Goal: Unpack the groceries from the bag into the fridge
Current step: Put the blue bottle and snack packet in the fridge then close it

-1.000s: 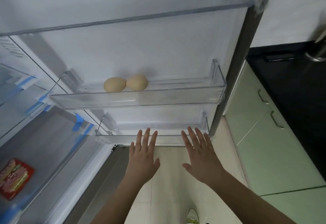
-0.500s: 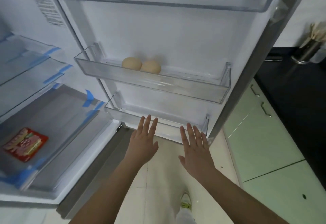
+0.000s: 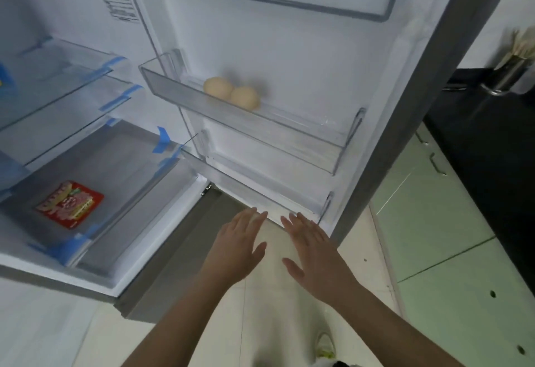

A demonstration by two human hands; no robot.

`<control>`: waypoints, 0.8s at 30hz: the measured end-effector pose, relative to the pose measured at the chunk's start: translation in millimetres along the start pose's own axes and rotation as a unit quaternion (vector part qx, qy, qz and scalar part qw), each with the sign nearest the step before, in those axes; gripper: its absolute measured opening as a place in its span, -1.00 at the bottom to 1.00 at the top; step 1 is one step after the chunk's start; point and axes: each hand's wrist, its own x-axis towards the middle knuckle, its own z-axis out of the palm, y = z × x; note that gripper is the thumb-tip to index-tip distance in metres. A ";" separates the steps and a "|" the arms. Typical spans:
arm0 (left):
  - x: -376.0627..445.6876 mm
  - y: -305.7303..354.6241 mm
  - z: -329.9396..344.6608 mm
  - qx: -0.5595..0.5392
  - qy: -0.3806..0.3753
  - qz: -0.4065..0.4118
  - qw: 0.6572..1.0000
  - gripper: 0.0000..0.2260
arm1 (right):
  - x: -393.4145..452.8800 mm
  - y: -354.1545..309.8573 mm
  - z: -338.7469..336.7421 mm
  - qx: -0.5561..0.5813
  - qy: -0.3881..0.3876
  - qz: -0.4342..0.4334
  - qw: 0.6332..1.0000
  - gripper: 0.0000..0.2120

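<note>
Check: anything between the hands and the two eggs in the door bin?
Nothing solid. Both hands, left hand and right hand, are empty and open below the bottom door bin; the eggs sit above, behind only their bin's clear front wall.

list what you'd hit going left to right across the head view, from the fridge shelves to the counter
red food packet → left egg → right egg → left hand → right hand → green cabinet handle → metal utensil holder
</note>
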 end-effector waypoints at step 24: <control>-55.3 105.3 5.9 -0.036 0.052 -0.148 0.987 -0.55 | -47.1 106.6 -55.0 0.191 0.226 -0.015 0.955 -0.68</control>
